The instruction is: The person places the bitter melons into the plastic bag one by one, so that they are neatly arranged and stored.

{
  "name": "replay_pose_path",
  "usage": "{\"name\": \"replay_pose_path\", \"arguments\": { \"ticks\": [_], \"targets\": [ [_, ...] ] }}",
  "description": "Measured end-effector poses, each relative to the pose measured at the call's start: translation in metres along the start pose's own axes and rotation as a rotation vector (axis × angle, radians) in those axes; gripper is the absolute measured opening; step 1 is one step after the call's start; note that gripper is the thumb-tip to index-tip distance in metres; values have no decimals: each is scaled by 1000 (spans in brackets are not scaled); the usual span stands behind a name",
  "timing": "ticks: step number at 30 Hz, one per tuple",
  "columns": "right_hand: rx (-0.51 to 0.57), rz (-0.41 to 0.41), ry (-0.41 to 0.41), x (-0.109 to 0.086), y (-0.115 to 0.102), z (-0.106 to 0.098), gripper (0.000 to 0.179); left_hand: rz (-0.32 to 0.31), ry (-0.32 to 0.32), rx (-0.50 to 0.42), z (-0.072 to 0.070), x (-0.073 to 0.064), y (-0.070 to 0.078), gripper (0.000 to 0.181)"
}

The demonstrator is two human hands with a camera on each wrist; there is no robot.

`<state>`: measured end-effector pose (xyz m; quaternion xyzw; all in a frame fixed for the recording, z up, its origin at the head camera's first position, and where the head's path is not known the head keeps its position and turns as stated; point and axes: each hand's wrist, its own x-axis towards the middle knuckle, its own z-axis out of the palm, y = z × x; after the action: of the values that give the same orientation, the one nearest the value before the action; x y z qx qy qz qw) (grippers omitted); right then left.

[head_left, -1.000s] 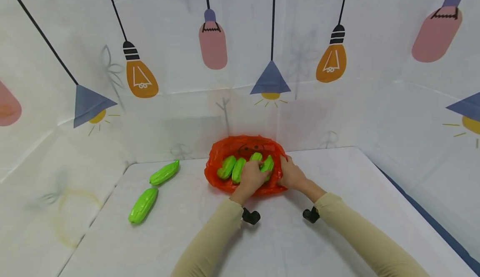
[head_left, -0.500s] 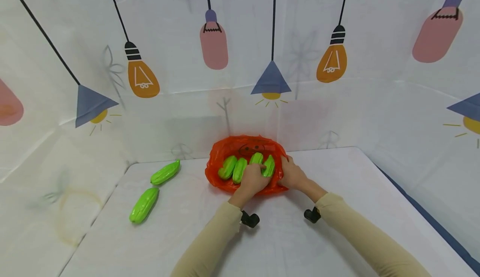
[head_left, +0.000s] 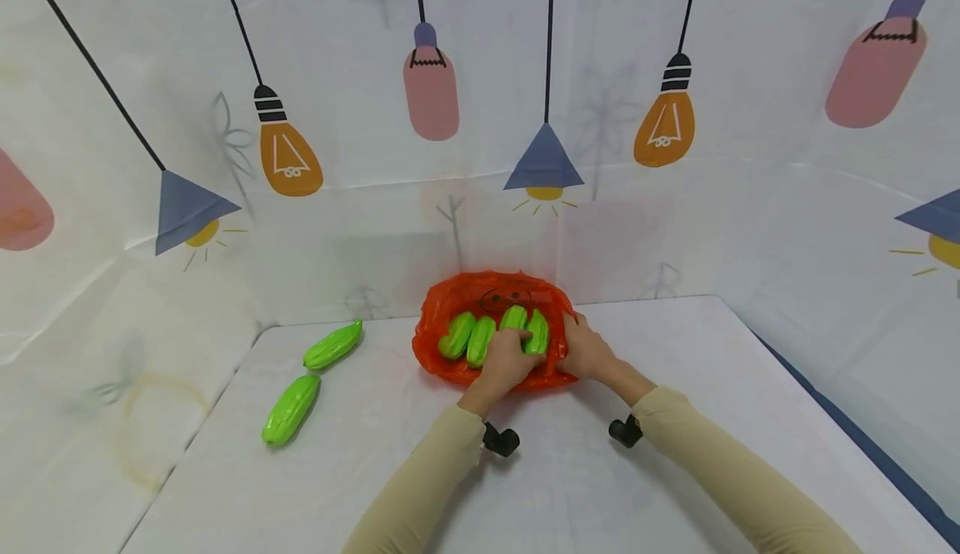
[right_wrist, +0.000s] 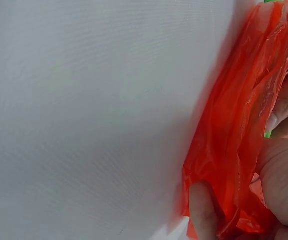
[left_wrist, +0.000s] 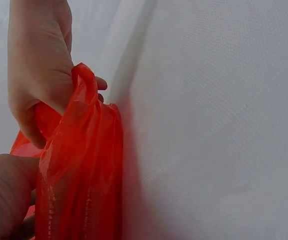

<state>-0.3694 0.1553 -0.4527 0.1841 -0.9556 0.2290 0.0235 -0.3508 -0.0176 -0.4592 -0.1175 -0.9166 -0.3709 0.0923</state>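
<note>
A red plastic bag point(head_left: 432, 321) lies open at the far middle of the table in the head view, with several green toy cucumbers point(head_left: 482, 341) inside. My left hand point(head_left: 504, 364) reaches over the bag's near rim, its thumb and fingers at the lower end of the rightmost cucumber point(head_left: 537, 331). Parts of those fingers are hidden, so I cannot tell whether they pinch it. At the bag's right side, my right hand point(head_left: 588, 350) grips the rim. Its thumb point(right_wrist: 202, 210) presses the folded plastic in the right wrist view.
Two more green cucumbers, one upper point(head_left: 333, 345) and one lower point(head_left: 292, 410), lie on the white table point(head_left: 570, 487) left of the bag. Behind the table hangs a white sheet point(head_left: 480, 229) printed with lamps. A small black device point(head_left: 500, 441) sits at each wrist.
The left hand has shifted slightly toward the near rim, showing more of the rightmost cucumber. The right hand keeps its hold on the bag. The loose cucumbers stay put.
</note>
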Motion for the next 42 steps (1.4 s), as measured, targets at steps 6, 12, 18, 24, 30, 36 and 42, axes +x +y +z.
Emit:
{"name": "replay_pose_path", "arguments": {
  "ticks": [6,12,18,24,30,36,42],
  "targets": [
    [-10,2,-8,1,3,1,89,0,2,-4,1,-1,3,46],
    [-9,-1,-8,1,0,0,88,-29,-12,-1,-2,-3,4,49],
    [-9,4,-9,1,-1,1,86,-15,-21,-23,-7,-4,1,48],
    [-23,2,-16,2,-1,1,88,24,13,-30,-14,-2,-7,41],
    [-34,20,-28,1,-2,1,90,98,51,-30,-33,-8,-11,37],
    [-33,30,-40,1,-3,0,90,118,40,-76,-62,-18,-11,32],
    [-40,16,-40,1,-2,-2,90,152,47,-82,-92,-32,-15,24]
  ]
}}
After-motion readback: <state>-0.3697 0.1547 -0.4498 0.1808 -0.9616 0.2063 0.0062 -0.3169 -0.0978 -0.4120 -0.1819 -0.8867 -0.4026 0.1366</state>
